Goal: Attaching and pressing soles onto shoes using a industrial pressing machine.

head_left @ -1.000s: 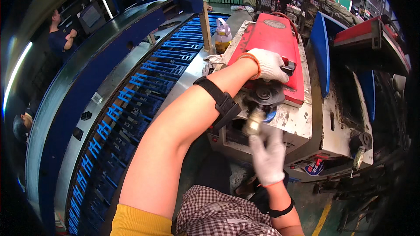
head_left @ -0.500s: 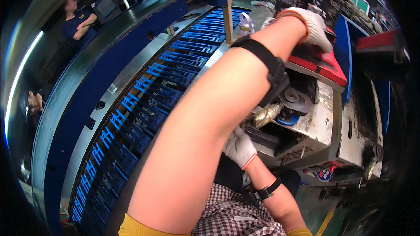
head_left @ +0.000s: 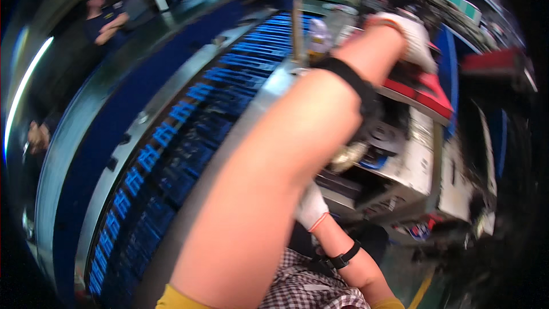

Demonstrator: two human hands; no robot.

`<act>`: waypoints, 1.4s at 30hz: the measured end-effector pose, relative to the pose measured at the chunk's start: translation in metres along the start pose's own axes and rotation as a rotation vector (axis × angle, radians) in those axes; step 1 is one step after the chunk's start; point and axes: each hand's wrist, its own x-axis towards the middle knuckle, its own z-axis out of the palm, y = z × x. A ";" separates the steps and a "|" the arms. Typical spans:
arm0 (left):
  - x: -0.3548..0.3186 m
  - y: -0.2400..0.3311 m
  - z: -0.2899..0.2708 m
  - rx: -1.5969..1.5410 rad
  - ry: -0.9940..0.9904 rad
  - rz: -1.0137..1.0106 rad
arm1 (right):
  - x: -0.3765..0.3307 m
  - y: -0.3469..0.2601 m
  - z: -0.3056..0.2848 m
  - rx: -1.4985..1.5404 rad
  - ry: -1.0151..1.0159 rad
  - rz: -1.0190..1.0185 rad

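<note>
My left arm reaches diagonally across to the far right. At its end my left hand (head_left: 418, 43), in a white knitted glove with an orange cuff, is over a red-topped machine part (head_left: 424, 94). Its fingers are blurred and point away, so what they hold, if anything, does not show. Lower down, my right hand (head_left: 312, 209), also gloved in white, is beside the dark ledge of the worn white machine (head_left: 420, 154). My left forearm hides its fingers. A dark round knob (head_left: 386, 136) and a lumpy, tape-wrapped handle (head_left: 347, 157) are close to my left forearm.
To the left runs a conveyor with blue slats (head_left: 163, 131), bordered by a metal edge and a dark blue beam (head_left: 108, 109). A clear bottle-like container (head_left: 318, 37) stands near a wooden post (head_left: 297, 31). Two people are beyond the beam, one with folded arms (head_left: 111, 26).
The view has shifted slightly and blurred. My left hand remains over the red-topped part. My right hand has slipped further behind my left forearm.
</note>
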 end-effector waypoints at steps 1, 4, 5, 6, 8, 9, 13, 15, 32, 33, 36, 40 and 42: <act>0.001 -0.007 0.006 -0.002 0.030 0.029 | -0.023 -0.003 0.025 -0.031 0.057 -0.057; -0.009 -0.009 0.011 -0.006 0.022 0.042 | -0.075 -0.030 0.072 0.078 -0.126 -0.238; -0.013 0.001 0.010 0.073 0.033 0.039 | -0.094 -0.040 0.082 0.043 -0.223 -0.305; -0.017 0.005 0.015 0.062 0.045 0.081 | -0.106 -0.049 0.087 0.034 -0.233 -0.327; -0.014 0.006 0.037 0.019 0.034 0.109 | -0.117 -0.058 0.087 0.023 -0.240 -0.367; -0.016 0.004 0.045 -0.003 0.011 0.080 | -0.115 -0.057 0.086 -0.011 -0.258 -0.363; -0.034 0.009 0.070 -0.090 -0.150 0.027 | -0.111 -0.059 0.090 0.012 -0.312 -0.325; -0.041 0.005 0.087 -0.044 -0.101 0.080 | -0.107 -0.059 0.101 0.019 -0.293 -0.313; -0.048 0.008 0.090 -0.035 -0.084 -0.004 | -0.229 -0.141 0.081 -1.090 0.592 -1.566; -0.050 0.007 0.089 -0.022 -0.084 -0.022 | -0.227 -0.140 0.102 -1.227 0.701 -1.628; -0.046 0.010 0.091 -0.041 -0.087 -0.036 | -0.212 -0.147 0.139 -1.583 0.591 -1.370; -0.044 0.016 0.093 -0.033 -0.042 -0.025 | -0.177 -0.145 0.146 -2.285 0.944 -1.048; -0.044 0.018 0.095 -0.012 -0.022 -0.031 | -0.182 -0.144 0.152 -2.257 0.935 -0.987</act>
